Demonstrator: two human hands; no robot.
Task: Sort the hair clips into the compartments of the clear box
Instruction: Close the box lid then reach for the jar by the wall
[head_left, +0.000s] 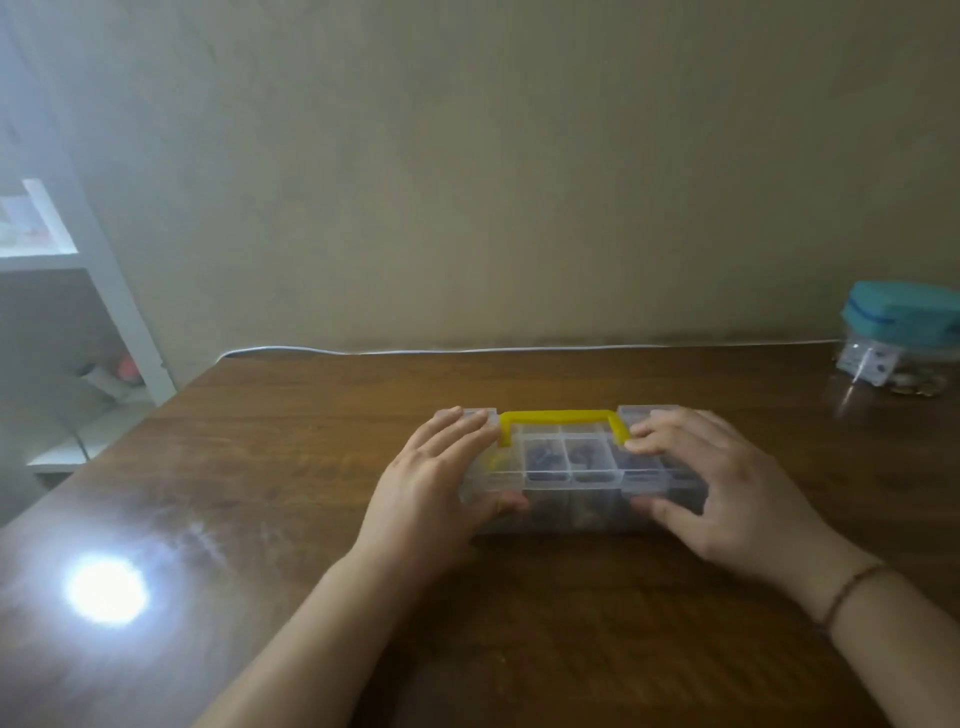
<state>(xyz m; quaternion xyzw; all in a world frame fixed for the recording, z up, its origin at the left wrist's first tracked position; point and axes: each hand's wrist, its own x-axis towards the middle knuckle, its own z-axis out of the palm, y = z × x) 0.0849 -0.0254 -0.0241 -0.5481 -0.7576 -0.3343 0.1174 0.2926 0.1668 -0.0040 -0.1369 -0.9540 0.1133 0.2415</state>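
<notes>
Surface (260, 467) of dark wood carried your clear box (571, 480) at center, lid closed, yellow handle (558, 417) at its 12 o'clock edge. Your left hand (434, 480) gripped the 9 o'clock end, your right hand (727, 478) the 3 o'clock end. Dark hair clips (543, 457) lay blurred inside several compartments.

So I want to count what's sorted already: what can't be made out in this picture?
All in the head view:
- Contents of the clear box: dark blurred shapes behind cloudy plastic; no count or type.
- End compartments: covered by the left hand and right hand.
- Whether the lid is latched: thumbs cover the front edge.
- Teal-lidded jar: cut off by the right edge.
</notes>
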